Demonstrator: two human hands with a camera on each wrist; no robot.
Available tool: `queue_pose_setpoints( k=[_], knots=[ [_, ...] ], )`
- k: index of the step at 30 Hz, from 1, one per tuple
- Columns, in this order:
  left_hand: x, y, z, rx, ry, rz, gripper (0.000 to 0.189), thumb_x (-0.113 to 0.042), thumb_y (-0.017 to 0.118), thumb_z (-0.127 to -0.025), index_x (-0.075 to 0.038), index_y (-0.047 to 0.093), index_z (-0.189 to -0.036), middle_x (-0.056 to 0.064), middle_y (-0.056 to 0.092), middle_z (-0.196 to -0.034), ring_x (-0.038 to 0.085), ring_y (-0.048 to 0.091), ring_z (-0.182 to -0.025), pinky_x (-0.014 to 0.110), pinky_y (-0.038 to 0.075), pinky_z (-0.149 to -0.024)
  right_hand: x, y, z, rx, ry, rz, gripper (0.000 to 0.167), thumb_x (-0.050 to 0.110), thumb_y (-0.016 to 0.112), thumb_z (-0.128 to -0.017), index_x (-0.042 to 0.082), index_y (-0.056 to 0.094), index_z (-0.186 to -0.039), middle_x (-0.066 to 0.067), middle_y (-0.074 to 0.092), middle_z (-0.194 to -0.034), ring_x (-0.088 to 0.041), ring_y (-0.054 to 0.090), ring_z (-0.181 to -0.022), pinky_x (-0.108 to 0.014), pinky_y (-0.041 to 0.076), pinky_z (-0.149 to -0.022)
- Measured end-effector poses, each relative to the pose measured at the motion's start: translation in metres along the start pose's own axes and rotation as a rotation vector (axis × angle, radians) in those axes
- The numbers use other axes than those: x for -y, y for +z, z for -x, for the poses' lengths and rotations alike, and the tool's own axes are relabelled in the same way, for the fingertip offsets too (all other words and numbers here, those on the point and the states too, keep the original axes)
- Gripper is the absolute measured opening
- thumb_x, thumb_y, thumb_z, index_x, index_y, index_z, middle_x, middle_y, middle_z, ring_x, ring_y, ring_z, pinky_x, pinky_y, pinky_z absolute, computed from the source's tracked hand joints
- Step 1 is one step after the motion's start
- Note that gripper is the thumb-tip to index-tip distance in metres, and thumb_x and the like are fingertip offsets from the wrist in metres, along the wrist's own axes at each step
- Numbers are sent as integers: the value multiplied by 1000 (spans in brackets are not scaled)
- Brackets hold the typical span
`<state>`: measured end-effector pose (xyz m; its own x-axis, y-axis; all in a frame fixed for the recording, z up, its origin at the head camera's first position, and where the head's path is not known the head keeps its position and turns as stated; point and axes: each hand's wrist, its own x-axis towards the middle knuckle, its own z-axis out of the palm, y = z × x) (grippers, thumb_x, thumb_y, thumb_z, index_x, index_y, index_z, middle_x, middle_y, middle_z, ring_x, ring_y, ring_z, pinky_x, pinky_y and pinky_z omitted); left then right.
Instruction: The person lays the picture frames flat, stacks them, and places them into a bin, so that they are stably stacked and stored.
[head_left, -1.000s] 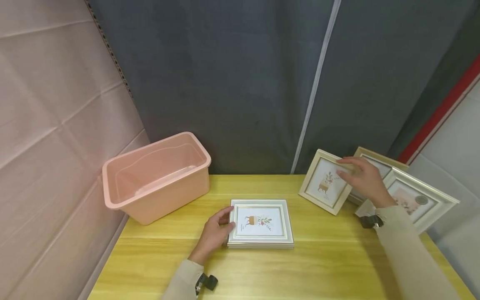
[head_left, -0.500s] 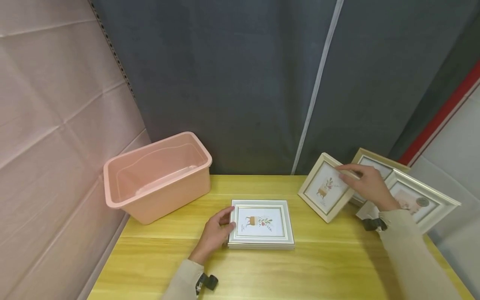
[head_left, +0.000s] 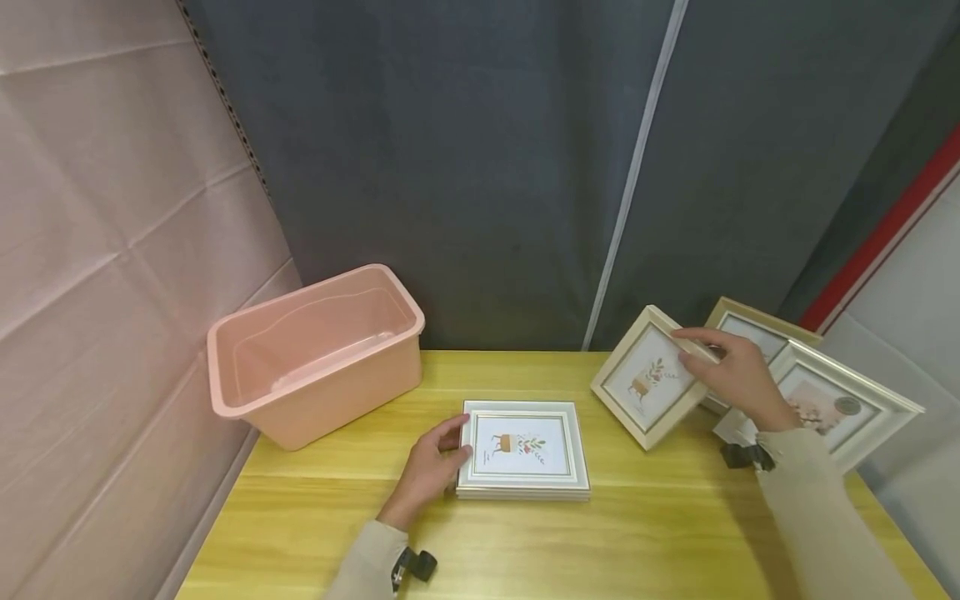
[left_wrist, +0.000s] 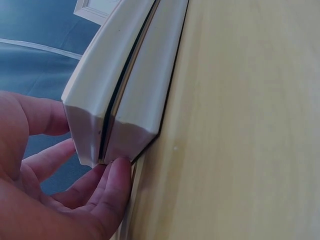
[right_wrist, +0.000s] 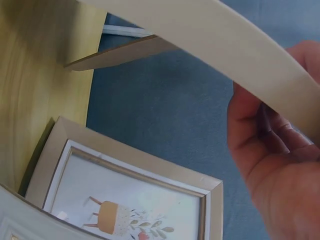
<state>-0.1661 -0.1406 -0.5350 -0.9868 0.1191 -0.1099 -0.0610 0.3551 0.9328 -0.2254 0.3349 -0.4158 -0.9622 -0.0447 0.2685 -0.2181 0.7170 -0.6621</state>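
Observation:
In the head view my left hand (head_left: 426, 471) holds the left edge of flat, stacked white picture frames (head_left: 523, 450); the top one shows a potted-plant print. Close up in the left wrist view, its fingers (left_wrist: 117, 192) curl at the corner of two stacked frames. My right hand (head_left: 742, 375) pinches the upper right edge of a cream picture frame (head_left: 651, 379), which leans tilted, its lower corner near the table. Behind it, a tan picture frame (head_left: 753, 333) and a silver-white picture frame (head_left: 832, 404) stand partly hidden by my right hand and sleeve.
An open pink bin (head_left: 345, 392) stands at the back left of the wooden table (head_left: 525, 542). A dark grey curtain (head_left: 465, 183) hangs behind the table. In the right wrist view a support leg (right_wrist: 120, 54) sticks out behind the cream frame.
My right hand has tilted the cream frame counter-clockwise, bringing its lower corner slightly left and nearer to me. My left hand has stayed at the stack.

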Motion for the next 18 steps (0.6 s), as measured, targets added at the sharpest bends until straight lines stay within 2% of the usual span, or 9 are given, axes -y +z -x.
queue_pose_setpoints(
  k=[3,6,11,15,18],
  knots=[
    [0,-1,0,-4,6,-7,49,-23,71,-102,-30,60,-150,9,66,-142,29,62,-128,40,60,-95,4,1,2,-39,-8,-6,32,31,74,-100,27,75,-132,-7,69,-140,5,53,-121,-9,41,-92],
    [-1,-1,-1,-11,4,-11,49,-23,71,-102,-31,60,-149,8,66,-142,29,62,-129,40,60,-95,11,2,4,-75,-23,-18,31,29,76,-99,27,76,-130,-7,71,-137,17,49,-115,-2,37,-91],
    [-3,-3,1,-19,2,-6,50,-22,72,-101,-29,61,-149,8,68,-141,30,63,-129,42,60,-97,23,5,10,-125,-44,-25,30,25,77,-98,24,77,-128,-11,72,-133,20,49,-113,-2,38,-91],
    [-4,-4,3,-30,13,-8,51,-20,73,-100,-22,60,-150,10,69,-138,31,65,-128,44,60,-99,32,8,13,-138,-67,-36,29,22,77,-98,22,78,-127,-15,73,-131,22,49,-115,-2,38,-92],
    [-5,-5,4,-34,18,-18,52,-19,73,-100,-19,60,-149,11,69,-138,32,65,-127,46,59,-100,35,12,16,-156,-91,-50,29,18,78,-96,19,78,-126,-11,75,-129,19,52,-114,-3,40,-90]
  ],
)
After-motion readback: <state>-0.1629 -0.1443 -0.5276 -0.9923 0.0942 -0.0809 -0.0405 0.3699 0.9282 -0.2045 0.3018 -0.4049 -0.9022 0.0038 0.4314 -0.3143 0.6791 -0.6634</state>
